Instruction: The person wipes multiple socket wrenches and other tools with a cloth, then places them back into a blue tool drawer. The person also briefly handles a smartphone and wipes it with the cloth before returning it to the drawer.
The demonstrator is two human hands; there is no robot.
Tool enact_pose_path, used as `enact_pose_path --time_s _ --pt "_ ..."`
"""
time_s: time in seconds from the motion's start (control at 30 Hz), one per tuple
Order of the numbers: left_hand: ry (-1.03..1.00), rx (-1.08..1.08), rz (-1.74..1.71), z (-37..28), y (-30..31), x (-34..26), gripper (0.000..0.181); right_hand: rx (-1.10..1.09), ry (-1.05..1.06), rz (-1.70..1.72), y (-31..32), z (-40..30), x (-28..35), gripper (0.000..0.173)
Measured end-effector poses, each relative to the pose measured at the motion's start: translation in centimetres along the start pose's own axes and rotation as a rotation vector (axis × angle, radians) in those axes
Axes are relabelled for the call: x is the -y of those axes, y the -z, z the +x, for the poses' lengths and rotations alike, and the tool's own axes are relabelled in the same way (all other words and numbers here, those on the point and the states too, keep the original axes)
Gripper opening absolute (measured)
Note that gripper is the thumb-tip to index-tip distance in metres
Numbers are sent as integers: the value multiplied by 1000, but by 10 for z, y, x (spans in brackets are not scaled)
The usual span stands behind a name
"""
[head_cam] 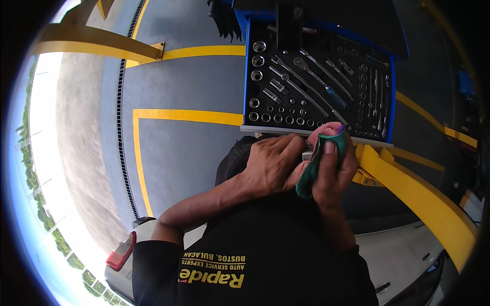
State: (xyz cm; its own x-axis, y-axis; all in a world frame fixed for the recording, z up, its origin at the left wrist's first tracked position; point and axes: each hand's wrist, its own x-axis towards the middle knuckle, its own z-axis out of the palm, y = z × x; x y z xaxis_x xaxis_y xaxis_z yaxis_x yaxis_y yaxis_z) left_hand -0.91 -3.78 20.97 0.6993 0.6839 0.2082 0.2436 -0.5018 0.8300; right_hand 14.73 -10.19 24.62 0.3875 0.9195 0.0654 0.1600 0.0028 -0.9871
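In front of my body, both hands meet at the near edge of an open tool drawer (264,129). My right hand (337,168) grips a green and pink cloth (309,174), its thumb pressed on the green side. The cloth wraps over a small shiny metal piece (307,155), possibly part of a tool, mostly hidden between the hands. My left hand (272,160) is curled around that piece, right beside the cloth. Just beyond lie sockets (258,61), a ratchet with a blue handle (317,78) and long bars (298,91) in black foam.
Black gloves (226,19) hang at the blue tool cabinet's left side. A yellow lift arm (417,202) runs along the right, and another yellow beam (103,42) stands at upper left. Behind me is a light-coloured vehicle (386,252). Yellow lines (183,114) mark the grey floor.
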Motion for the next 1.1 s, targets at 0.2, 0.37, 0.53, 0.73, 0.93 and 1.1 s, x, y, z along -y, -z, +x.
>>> enact_pose_path --time_s 0.2,0.37,0.53,0.73,0.93,1.1 --pt "806 64 -822 1 39 -61 67 165 712 -452 10 0 10 30" --pt "518 61 -676 -29 47 -42 52 88 548 -158 -22 -17 -1 29" --pt "-92 -125 -107 -34 43 -21 58 -133 -5 257 -45 -26 10 27" --pt "-290 -148 39 -26 43 -11 56 -38 -347 477 -29 -24 25 27" --pt "-118 -81 -15 -21 34 -15 38 -92 -82 306 -25 -31 30 24" --pt "588 162 -858 -4 26 -44 47 -83 404 -148 1 -30 1 29"
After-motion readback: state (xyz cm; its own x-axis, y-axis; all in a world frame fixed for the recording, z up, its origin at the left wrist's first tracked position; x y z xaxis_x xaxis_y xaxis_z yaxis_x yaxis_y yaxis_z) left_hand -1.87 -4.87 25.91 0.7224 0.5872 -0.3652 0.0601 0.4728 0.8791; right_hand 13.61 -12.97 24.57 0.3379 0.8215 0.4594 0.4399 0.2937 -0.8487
